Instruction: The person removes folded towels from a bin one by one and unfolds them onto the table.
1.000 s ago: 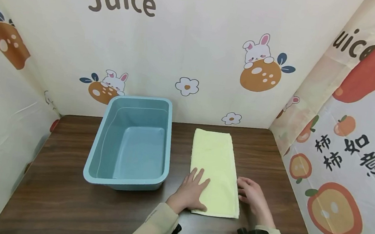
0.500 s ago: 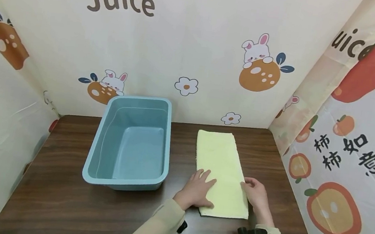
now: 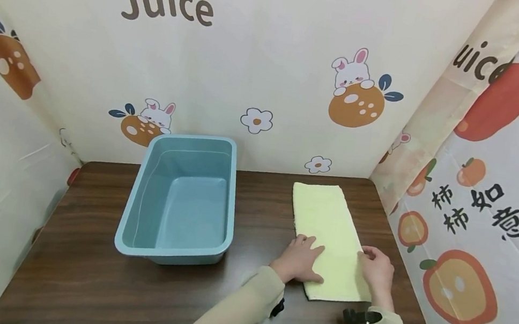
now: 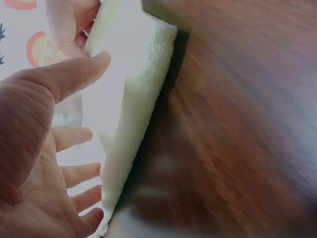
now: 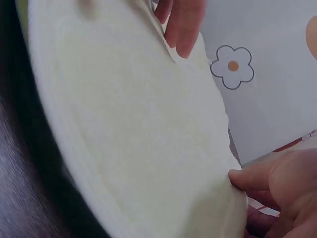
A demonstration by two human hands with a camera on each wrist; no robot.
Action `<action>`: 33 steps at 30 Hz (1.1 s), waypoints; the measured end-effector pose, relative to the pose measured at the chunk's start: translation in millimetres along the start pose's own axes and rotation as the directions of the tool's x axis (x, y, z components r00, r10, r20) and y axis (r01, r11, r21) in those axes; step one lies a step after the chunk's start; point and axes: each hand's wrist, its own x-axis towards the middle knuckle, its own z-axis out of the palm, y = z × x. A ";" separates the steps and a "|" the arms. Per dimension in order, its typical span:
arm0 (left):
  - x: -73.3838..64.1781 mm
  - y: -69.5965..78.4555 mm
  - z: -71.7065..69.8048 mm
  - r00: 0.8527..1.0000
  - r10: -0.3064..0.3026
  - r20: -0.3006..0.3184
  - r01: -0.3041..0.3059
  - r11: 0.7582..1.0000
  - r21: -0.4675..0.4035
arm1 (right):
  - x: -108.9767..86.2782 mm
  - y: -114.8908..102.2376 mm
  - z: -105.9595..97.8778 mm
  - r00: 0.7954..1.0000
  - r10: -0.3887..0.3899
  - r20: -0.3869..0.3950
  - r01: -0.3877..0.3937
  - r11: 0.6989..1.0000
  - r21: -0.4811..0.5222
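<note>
A folded pale yellow towel [image 3: 330, 219] lies slightly slanted on the right half of the table. On its left edge rests my left hand [image 3: 298, 258], fingers spread and straight. In the left wrist view, the left thumb and fingers [image 4: 79, 174] lie along the thick folded edge. My right hand [image 3: 377, 271] pinches the towel's right edge; the right wrist view has the thumb [image 5: 252, 177] on top and the other fingers curled beneath the edge. The towel's near left corner shows a dark shadow under it.
A blue plastic basin [image 3: 170, 255] with nothing in it stands left of the towel. Under both is a dark wooden table [image 3: 79, 280]. Printed curtains [image 3: 222, 71] with fruit and rabbits hang at the back and both sides.
The towel has slid to the right and turned a little, with my left hand moving along on it. My right hand has taken the right edge and shifted right. The basin has stayed put.
</note>
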 end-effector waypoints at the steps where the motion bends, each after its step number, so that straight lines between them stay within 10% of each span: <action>1: 2.6 1.5 -0.6 1.000 0.001 0.003 -0.001 1.000 -0.006 | 0.5 0.3 -1.3 1.000 -0.006 -0.020 0.006 1.000 -0.015; 12: 7.6 -4.3 -5.9 0.999 -0.023 0.025 0.028 0.975 -0.222 | -3.5 -8.6 -0.2 0.992 -0.016 -0.123 -0.005 0.987 -0.163; 21: 4.3 -2.3 -5.5 0.996 -0.004 0.090 0.018 0.987 -0.160 | -7.5 -11.9 1.0 0.985 -0.019 -0.169 -0.017 0.979 -0.204; 33: 3.0 -4.5 -9.6 0.995 -0.040 0.090 0.063 0.959 -0.276 | -15.0 -18.9 -3.0 0.999 -0.039 -0.009 0.037 0.982 -0.183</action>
